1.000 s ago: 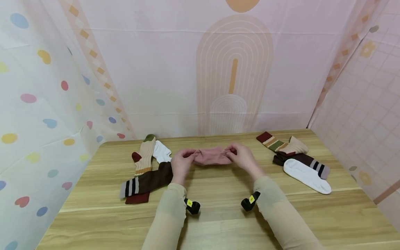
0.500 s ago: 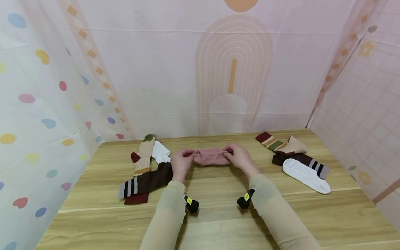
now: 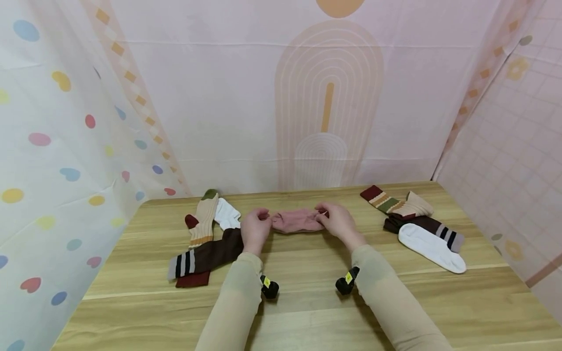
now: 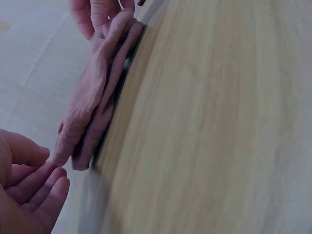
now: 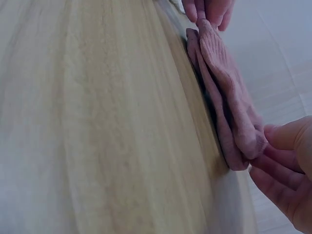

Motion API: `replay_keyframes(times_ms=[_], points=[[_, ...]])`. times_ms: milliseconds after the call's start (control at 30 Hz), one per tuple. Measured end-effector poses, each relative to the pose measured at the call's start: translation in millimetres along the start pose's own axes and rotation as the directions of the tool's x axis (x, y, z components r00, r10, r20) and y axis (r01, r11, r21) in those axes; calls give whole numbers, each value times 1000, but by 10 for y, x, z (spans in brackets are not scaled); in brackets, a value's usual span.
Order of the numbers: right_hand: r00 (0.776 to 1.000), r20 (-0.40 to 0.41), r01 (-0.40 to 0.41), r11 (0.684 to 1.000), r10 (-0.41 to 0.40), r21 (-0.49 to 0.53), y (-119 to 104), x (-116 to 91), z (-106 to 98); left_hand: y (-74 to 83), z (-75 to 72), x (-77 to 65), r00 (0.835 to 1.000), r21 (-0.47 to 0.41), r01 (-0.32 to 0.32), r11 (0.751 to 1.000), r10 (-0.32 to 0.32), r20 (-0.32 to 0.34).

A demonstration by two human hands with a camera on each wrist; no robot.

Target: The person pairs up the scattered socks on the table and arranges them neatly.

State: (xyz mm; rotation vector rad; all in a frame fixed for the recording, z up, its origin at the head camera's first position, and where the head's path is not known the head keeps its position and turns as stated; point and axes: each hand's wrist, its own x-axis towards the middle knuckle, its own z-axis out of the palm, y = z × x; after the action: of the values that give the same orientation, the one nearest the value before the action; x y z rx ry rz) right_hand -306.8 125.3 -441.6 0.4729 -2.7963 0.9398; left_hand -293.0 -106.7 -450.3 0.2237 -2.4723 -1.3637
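A pink sock bundle (image 3: 297, 221), ribbed and lying in two layers, rests flat on the wooden table (image 3: 307, 312) between both hands. At its left end is my left hand (image 3: 255, 230), fingertips right at the fabric edge and thumb apart from it; in the left wrist view those fingers (image 4: 51, 187) are loosely bent beside the end. My right hand (image 3: 340, 223) pinches the opposite end. From the right wrist, the thumb (image 5: 285, 135) shows on the pink fabric (image 5: 231, 92) with the other fingers behind it.
To the left lie a striped beige sock (image 3: 204, 217), a white sock (image 3: 227, 214) and a dark brown sock (image 3: 215, 254) over a maroon cuff (image 3: 193, 279). On the right are another striped sock (image 3: 386, 201), brown sock (image 3: 423, 224) and white sock (image 3: 432, 247). A patterned curtain (image 3: 219, 122) hangs behind.
My left fingers have let go of the pink bundle's left end and drawn slightly away. The right hand stays at its end, its index finger a little more raised. The other socks lie unchanged.
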Motion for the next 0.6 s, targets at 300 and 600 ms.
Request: replay_keyframes(times_ms=[300,600], points=[[990,-11,137,985,-139,-104,-111,-96,-119,198,-57,-104,952,134,-307,942,301,64],[926,103,374,919,-363,-126,-232,-179,-139,368,-25,-304,751,334,-655,678,537,383]])
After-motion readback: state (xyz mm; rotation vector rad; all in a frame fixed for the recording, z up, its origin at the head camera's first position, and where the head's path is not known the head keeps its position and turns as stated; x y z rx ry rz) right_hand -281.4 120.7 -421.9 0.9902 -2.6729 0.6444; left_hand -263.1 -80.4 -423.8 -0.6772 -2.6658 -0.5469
